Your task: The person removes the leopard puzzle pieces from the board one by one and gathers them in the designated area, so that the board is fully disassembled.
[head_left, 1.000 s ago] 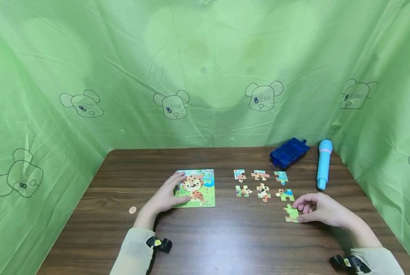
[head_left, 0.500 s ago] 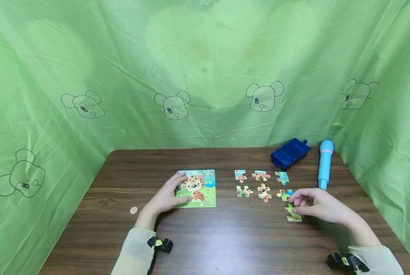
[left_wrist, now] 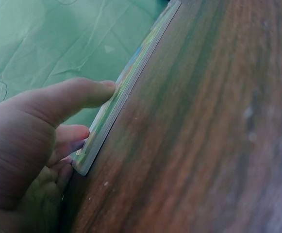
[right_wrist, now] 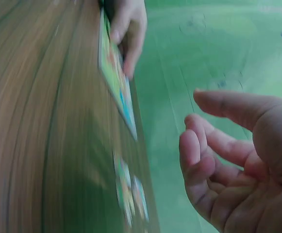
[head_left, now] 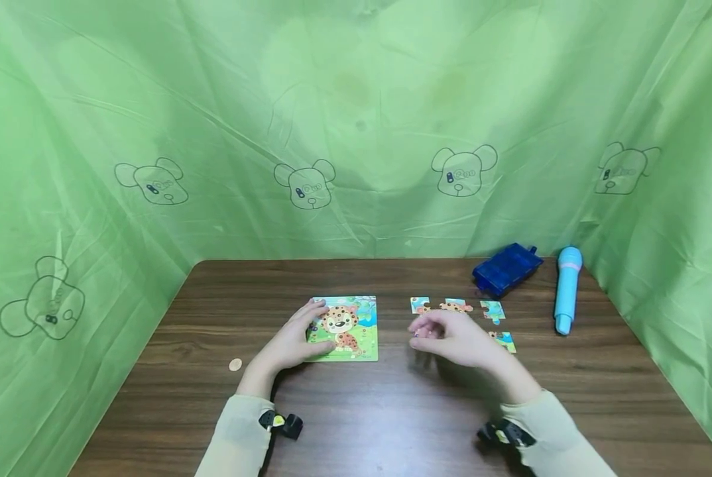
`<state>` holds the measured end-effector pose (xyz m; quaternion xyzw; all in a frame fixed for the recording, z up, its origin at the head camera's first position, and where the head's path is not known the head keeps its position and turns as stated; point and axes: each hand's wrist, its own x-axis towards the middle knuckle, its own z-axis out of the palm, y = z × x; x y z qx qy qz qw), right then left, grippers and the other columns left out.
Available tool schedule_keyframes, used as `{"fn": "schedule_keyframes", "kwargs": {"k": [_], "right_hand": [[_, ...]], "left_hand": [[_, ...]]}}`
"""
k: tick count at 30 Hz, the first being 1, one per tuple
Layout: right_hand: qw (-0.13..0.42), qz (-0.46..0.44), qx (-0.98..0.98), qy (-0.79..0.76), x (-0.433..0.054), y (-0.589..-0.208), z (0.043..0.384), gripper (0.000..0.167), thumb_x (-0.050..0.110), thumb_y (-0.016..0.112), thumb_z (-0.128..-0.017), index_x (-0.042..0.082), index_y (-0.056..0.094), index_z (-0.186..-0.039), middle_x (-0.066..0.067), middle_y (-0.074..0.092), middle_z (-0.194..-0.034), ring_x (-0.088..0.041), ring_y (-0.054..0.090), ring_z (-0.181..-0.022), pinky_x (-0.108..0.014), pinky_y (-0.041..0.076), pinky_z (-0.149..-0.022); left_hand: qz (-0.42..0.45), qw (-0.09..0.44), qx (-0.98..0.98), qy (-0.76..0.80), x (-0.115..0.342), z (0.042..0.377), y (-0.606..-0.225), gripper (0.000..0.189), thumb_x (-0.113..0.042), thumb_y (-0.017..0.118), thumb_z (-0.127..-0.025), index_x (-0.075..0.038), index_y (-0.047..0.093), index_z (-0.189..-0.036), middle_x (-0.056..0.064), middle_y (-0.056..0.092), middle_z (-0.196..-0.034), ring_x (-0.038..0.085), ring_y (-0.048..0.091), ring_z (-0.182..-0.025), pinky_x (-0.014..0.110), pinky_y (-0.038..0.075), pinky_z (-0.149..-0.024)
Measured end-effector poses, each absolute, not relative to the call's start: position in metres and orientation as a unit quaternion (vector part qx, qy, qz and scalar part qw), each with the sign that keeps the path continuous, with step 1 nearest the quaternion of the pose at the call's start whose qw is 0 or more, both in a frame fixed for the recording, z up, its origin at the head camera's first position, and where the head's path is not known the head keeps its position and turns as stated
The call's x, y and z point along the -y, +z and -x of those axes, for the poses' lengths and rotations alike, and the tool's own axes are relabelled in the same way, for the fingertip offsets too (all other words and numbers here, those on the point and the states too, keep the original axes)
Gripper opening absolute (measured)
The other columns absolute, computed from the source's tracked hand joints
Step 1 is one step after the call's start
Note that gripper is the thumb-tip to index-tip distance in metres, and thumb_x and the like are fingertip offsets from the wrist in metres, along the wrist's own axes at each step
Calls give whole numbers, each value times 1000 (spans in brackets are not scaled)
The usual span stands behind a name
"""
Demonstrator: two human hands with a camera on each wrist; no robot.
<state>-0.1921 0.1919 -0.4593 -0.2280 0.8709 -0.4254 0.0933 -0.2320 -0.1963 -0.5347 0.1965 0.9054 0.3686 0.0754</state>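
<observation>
My left hand [head_left: 290, 336] rests on the left part of a square puzzle board [head_left: 362, 329] with a spotted leopard cub picture. Its thumb lies on the picture, and its other fingers are by the board's left edge. My right hand [head_left: 457, 338] hovers over the loose puzzle pieces, right of the board. Its fingers are loosely bent, the thumb stands apart, and the right wrist view shows nothing between them. Several pieces show around it: a blue-cornered piece [head_left: 420, 305], a spotted piece [head_left: 456, 305], a blue-green piece [head_left: 492, 311] and another piece [head_left: 503, 341]. The hand and forearm hide the others.
A dark blue translucent plastic box [head_left: 507, 269] and a light blue toy microphone [head_left: 567, 290] lie at the back right of the wooden table [head_left: 362, 424]. A small round disc [head_left: 235, 364] lies left of my left hand. Green cloth [head_left: 368, 132] hangs around the table.
My right hand has left the green piece at the lower right and moved left, over the nearer row of pieces. The left hand stays on the board. The view has shifted slightly.
</observation>
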Motion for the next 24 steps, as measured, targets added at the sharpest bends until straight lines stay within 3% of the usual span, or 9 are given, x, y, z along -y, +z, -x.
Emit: {"fn": "schedule_keyframes", "kwargs": {"k": [4,9,18,24], "right_hand": [[113,208,-856,-459,-151,-464,204,28,24,85,-96,5,78,-115,3,72,-94,-16,67,-83,-28,57,-75],[127,187,-838,-496,-114,-474,215,30,18,87,-93,1,77,-115,0,72,-93,-16,65,-79,-28,56,-72],[144,165,-830,-512,-72,-491,223,30,12,88,-90,3,79,-118,1,73,-94,-12,64,-77,-27,53,-66],[151,152,-841,-497,-68,-501,221,34,15,92,-87,7,79,-117,1,73,-93,-14,65,-80,-31,53,-70]], "left_hand": [[-203,74,-905,366,196,232,-533,82,-45,82,-98,-8,50,-164,9,35,-177,32,16,-168,63,24,-131],[-208,72,-904,367,198,232,-531,70,-31,75,-103,-6,49,-164,10,35,-177,33,16,-168,61,22,-132],[-217,64,-902,367,199,232,-532,71,-25,78,-99,-4,52,-161,13,37,-176,36,18,-167,62,23,-131],[-219,63,-899,373,199,233,-532,70,-25,80,-99,-4,53,-160,14,38,-175,38,18,-167,63,22,-131]]}}
